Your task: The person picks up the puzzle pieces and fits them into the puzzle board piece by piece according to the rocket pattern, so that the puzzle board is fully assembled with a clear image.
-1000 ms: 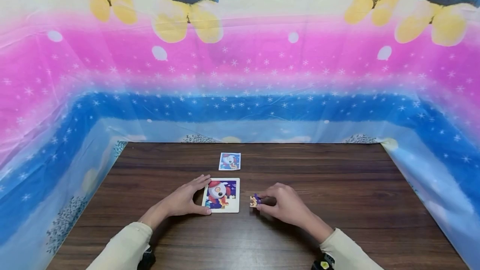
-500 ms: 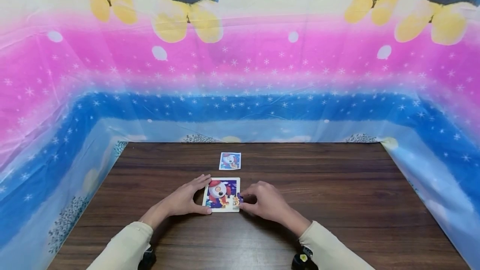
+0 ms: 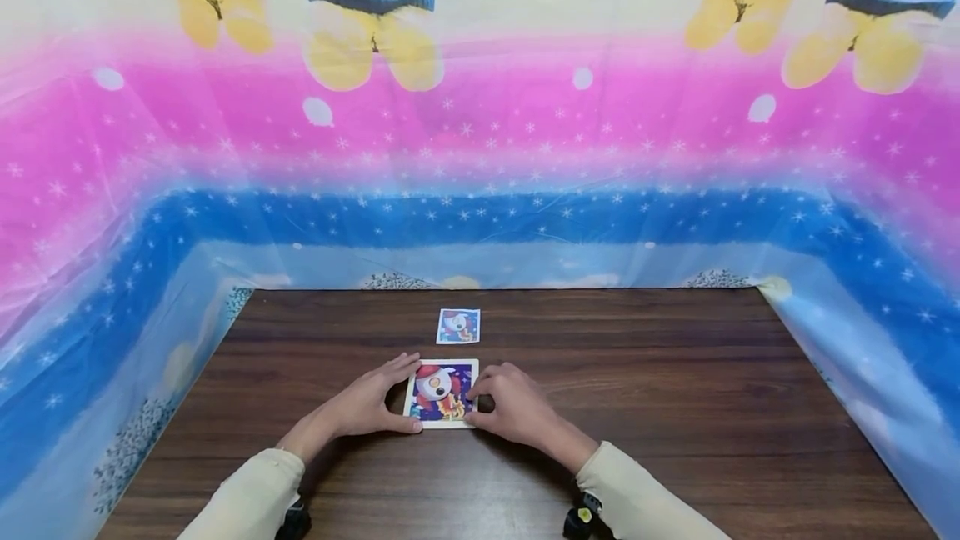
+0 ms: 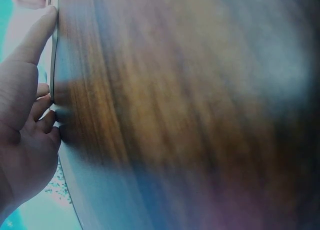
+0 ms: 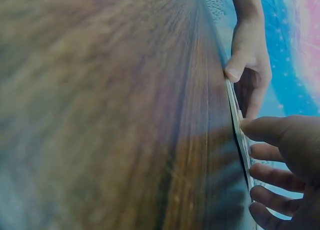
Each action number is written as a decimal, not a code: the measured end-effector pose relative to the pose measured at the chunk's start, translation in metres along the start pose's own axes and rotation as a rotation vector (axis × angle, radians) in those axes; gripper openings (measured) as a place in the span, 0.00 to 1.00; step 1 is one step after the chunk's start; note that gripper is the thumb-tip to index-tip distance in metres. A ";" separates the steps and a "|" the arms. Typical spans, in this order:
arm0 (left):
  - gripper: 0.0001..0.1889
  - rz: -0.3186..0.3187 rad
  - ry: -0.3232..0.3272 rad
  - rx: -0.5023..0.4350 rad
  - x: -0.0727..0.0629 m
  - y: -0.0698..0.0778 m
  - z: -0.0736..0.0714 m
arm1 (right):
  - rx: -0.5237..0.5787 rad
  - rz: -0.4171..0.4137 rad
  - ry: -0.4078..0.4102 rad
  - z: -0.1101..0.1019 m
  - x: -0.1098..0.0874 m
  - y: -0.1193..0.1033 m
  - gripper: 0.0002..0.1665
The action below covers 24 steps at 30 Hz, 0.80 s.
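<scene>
In the head view a square picture puzzle (image 3: 433, 386) in a white frame lies on the table, showing a white-faced character in red against purple. My left hand (image 3: 371, 397) steadies its left side, straight fingers at the far corner and thumb on the near corner. Over the right edge, my right hand (image 3: 517, 407) pinches a puzzle piece (image 3: 459, 408) between thumb and forefinger, low in the picture's lower right. Its fingertips partly hide the piece. In the right wrist view the right thumb (image 5: 262, 129) lies right at the frame's top, the other fingers along its side.
A small printed card (image 3: 458, 326) with the same picture lies behind the puzzle. The dark wooden table (image 3: 637, 357) is enclosed at the back and sides by a colourful cloth (image 3: 480, 215). Both wrists carry black strapped devices.
My right hand has moved left, bringing the puzzle piece from beside the frame into the picture's lower right, where the pale gap is now mostly covered. The left hand has stayed on the frame.
</scene>
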<state>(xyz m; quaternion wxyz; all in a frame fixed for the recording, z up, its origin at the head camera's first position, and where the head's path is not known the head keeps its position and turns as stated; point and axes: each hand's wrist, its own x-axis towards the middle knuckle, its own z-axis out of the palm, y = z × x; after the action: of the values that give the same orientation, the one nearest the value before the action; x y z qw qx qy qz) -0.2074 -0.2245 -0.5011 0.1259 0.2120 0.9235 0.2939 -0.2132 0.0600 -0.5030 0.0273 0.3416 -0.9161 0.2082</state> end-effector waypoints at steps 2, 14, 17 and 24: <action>0.54 -0.001 0.003 0.000 0.000 0.000 0.000 | -0.002 0.002 -0.007 0.000 0.001 -0.001 0.17; 0.53 0.003 -0.008 0.002 0.004 -0.003 -0.001 | -0.039 -0.010 -0.018 0.003 0.007 -0.001 0.17; 0.53 0.000 -0.016 -0.007 0.004 -0.004 -0.001 | -0.043 0.001 -0.024 0.004 0.008 -0.003 0.17; 0.53 -0.002 -0.016 -0.012 0.005 -0.005 -0.001 | -0.049 0.024 -0.024 0.005 0.011 -0.007 0.15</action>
<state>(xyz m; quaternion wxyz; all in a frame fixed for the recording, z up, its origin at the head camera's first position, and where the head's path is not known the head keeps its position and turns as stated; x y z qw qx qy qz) -0.2133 -0.2264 -0.5043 0.1351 0.2125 0.9209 0.2976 -0.2165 0.0463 -0.5028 0.0220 0.3322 -0.9253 0.1817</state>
